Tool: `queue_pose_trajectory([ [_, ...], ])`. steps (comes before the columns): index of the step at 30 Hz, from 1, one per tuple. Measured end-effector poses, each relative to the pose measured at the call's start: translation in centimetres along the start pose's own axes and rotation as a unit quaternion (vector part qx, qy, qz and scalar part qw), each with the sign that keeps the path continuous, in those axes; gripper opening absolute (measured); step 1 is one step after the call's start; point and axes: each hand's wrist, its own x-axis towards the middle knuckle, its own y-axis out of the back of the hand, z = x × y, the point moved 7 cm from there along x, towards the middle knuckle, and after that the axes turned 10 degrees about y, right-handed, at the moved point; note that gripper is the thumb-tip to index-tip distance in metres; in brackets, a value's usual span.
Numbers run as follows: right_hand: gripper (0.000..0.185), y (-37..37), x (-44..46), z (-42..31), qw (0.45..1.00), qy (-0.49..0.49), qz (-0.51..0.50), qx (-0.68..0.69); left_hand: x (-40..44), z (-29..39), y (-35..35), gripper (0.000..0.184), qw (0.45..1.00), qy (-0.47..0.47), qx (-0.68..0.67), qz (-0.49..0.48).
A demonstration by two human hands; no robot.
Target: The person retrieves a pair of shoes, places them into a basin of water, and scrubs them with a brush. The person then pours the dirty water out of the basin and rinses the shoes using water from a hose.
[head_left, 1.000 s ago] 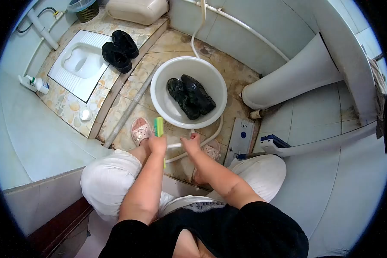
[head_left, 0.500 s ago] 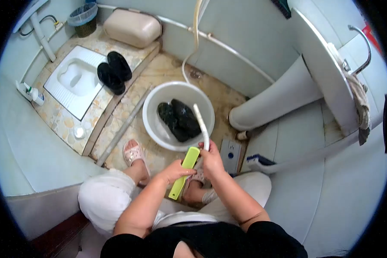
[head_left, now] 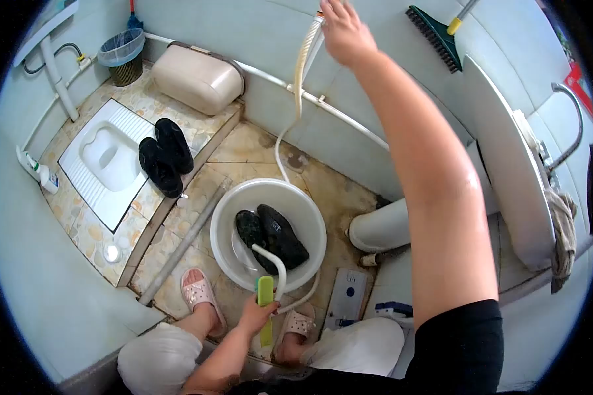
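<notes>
My left hand (head_left: 255, 315) is closed around a yellow-green brush (head_left: 265, 296) and the end part of a white hose (head_left: 280, 273), at the near rim of a white basin (head_left: 221, 247). The hose's open end points into the basin over a pair of dark, wet shoes (head_left: 280, 237). My right hand (head_left: 346, 33) is stretched up to the wall, at the top of the beige hose (head_left: 302, 66), where an orange bit shows beside the fingers. Whether those fingers grip anything is hidden.
Black shoes (head_left: 165, 157) stand beside the squat toilet (head_left: 105, 155) on a raised tiled step. A grey pipe (head_left: 181, 250) lies along the floor left of the basin. At right are a sink pedestal (head_left: 379, 227) and a broom head (head_left: 436, 39); a bin (head_left: 122, 58) stands back left.
My right hand has let go of the hose end and risen to the wall. My left hand now holds the hose together with the brush. The view has tilted upward.
</notes>
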Motion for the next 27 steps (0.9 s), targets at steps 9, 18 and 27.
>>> queue_pose_trajectory([
  [9,0.041,-2.8,5.4,3.6,0.963,0.058,-0.171,-0.199,0.5,0.0,1.0,0.036,0.998,0.058,-0.028,0.003],
  [18,0.051,-4.3,3.1,6.9,0.959,-0.089,-0.171,-0.206,1.4,-0.8,1.7,0.035,0.996,0.054,-0.068,0.037],
  [27,0.057,-7.8,-4.2,5.2,0.969,-0.221,0.018,0.114,0.3,1.4,1.2,0.034,0.998,0.023,-0.008,0.056],
])
